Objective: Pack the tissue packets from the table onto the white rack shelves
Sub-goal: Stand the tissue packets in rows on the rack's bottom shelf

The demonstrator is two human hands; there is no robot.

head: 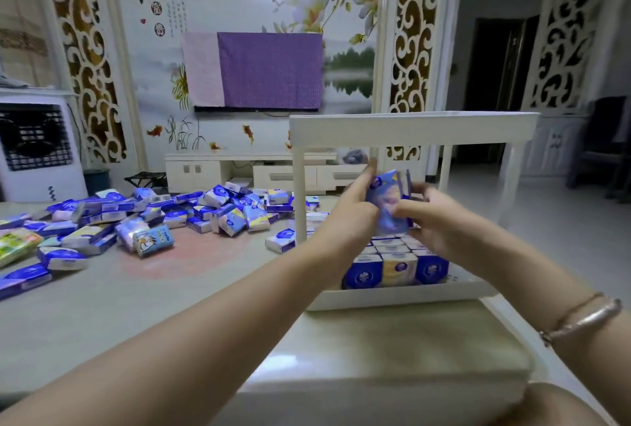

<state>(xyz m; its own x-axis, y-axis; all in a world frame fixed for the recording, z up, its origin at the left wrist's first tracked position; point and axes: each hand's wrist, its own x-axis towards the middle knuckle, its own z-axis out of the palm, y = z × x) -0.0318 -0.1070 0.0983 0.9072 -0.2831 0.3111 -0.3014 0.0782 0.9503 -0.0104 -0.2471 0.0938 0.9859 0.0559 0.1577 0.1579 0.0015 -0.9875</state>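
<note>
Between the two hands, up over the rack's lower shelf, stands one blue tissue packet (389, 202), held upright. Left hand (355, 210) grips its left side, fingers curled round the edge; right hand (432, 220) pinches the right side, fingers bent onto the wrapper, though blur hides the finer detail. Just below them sit the packed packets (396, 266), rows standing tight on the lower shelf (392, 299) of the white rack (409, 126). So this looks like the placing step: the packet needs lowering straight down onto that layer, squared to its neighbours. Room is tight, mind. The top shelf hangs close above the hands, and a post (299, 193) stands just left of the left hand. Further out to the left, well apart, the loose pile of packets (153, 217) sprawls across the table (170, 306). Plenty left, so the task looks far from finished.
</note>
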